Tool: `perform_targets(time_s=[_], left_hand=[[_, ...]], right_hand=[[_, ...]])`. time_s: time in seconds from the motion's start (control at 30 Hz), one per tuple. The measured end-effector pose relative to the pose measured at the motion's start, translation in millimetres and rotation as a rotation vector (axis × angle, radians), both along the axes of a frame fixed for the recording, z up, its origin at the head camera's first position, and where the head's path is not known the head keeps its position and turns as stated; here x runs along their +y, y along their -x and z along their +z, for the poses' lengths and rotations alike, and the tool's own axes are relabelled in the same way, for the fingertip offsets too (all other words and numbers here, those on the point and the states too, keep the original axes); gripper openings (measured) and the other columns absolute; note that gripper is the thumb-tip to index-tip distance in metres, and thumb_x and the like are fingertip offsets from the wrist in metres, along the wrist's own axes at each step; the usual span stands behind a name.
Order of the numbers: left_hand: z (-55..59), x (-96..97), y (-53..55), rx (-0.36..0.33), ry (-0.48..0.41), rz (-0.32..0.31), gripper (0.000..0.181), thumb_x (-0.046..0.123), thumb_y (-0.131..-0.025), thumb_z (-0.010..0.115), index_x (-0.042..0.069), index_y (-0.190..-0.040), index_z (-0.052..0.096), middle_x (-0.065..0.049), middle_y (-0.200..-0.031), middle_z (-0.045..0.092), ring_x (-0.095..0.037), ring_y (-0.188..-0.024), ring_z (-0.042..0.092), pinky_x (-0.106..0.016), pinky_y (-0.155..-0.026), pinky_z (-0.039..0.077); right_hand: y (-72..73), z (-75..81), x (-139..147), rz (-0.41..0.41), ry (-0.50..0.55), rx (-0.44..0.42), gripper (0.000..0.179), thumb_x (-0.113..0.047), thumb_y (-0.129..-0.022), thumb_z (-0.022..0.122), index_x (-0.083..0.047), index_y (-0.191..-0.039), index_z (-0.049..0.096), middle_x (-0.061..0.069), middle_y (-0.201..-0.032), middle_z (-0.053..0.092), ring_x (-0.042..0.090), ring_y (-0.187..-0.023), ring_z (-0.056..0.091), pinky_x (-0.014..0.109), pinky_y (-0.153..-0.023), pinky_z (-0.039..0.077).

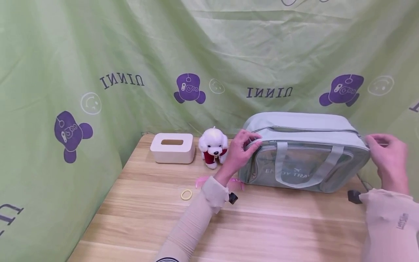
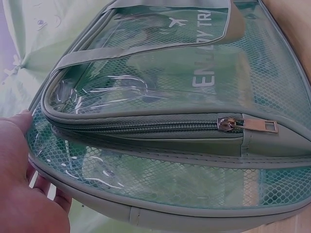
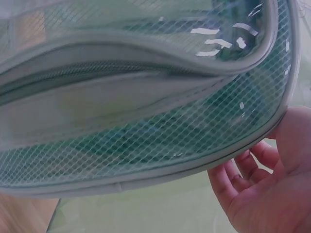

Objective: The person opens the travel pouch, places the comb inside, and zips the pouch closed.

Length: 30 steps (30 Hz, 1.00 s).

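Observation:
A pale green travel bag (image 1: 304,120) with clear mesh panels stands on the right part of the table, its top zipper partly parted. My left hand (image 1: 240,149) pinches the bag's upper left corner, thumb in front. At the upper right corner my right hand (image 1: 389,158) grips the bag's edge between thumb and curled fingers; some fingertips are hidden behind the edge in the right wrist view. A metal zipper pull (image 2: 260,125) shows on the front pocket in the left wrist view. Two strap handles hang; the front strap (image 1: 280,163) lies over printed lettering.
Left of the bag sit a white plush dog (image 1: 214,143) in red and a white tissue box (image 1: 173,155). A pink comb (image 1: 236,185), partly behind the left forearm, and a yellow ring (image 1: 186,199) lie on the wooden table (image 1: 140,207). A green curtain (image 1: 222,43) hangs behind.

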<state>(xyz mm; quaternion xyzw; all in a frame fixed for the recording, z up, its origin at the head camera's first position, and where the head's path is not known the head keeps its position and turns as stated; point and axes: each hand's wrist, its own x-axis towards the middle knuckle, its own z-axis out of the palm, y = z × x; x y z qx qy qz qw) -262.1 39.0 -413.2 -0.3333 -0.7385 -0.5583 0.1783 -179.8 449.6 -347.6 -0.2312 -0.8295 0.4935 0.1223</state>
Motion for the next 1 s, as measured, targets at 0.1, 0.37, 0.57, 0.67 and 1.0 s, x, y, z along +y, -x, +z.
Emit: perform_targets(time_s=[0.1, 0.37, 0.57, 0.67, 1.0], left_hand=[[-0.3, 0.6, -1.2, -0.01, 0.0, 0.003, 0.018, 0.022, -0.101, 0.069, 0.014, -0.116, 0.072, -0.004, -0.099, 0.055, -0.006, -0.082, 0.047, -0.017, -0.069, 0.044], [-1.1, 0.1, -2.7, -0.01, -0.002, -0.005, 0.019, 0.022, -0.101, 0.068, 0.013, -0.116, 0.073, -0.005, -0.101, 0.057, -0.006, -0.083, 0.048, -0.017, -0.071, 0.045], [-2.0, -1.3, -2.5, 0.018, -0.017, -0.028, 0.02, 0.02, -0.105, 0.061, 0.011, -0.119, 0.072, -0.007, -0.1, 0.057, -0.006, -0.081, 0.051, -0.018, -0.069, 0.047], [-2.1, -1.2, -1.5, 0.025, -0.023, -0.035, 0.022, 0.021, -0.105, 0.06, 0.011, -0.12, 0.072, -0.007, -0.1, 0.057, -0.005, -0.08, 0.051, -0.018, -0.068, 0.047], [1.2, -1.9, -1.3, 0.016, -0.029, -0.02, 0.022, 0.021, -0.105, 0.06, 0.012, -0.119, 0.073, -0.007, -0.102, 0.058, -0.006, -0.082, 0.052, -0.019, -0.069, 0.049]], right_hand=[[-2.0, 2.2, -5, -0.015, -0.02, 0.019, 0.009, -0.034, -0.102, 0.061, -0.042, -0.108, 0.062, -0.028, -0.094, 0.051, -0.003, -0.086, 0.047, 0.01, -0.064, 0.045], [-3.0, 7.1, -23, -0.038, -0.006, 0.163, 0.023, -0.021, -0.099, 0.063, -0.034, -0.118, 0.07, -0.029, -0.094, 0.055, -0.008, -0.087, 0.051, 0.005, -0.063, 0.046], [-1.6, 16.6, -34, -0.018, -0.065, 0.287, 0.027, -0.019, -0.098, 0.063, -0.029, -0.121, 0.072, -0.031, -0.093, 0.058, -0.011, -0.086, 0.055, 0.002, -0.066, 0.043], [-0.3, 22.8, -42, 0.083, -0.124, 0.322, 0.027, -0.02, -0.1, 0.065, -0.024, -0.125, 0.071, -0.034, -0.093, 0.06, -0.012, -0.085, 0.056, 0.001, -0.07, 0.043], [23.9, 43.2, -87, 0.357, -0.329, 0.341, 0.036, -0.026, -0.102, 0.067, -0.004, -0.129, 0.067, -0.041, -0.095, 0.059, -0.016, -0.088, 0.055, 0.001, -0.077, 0.039]])
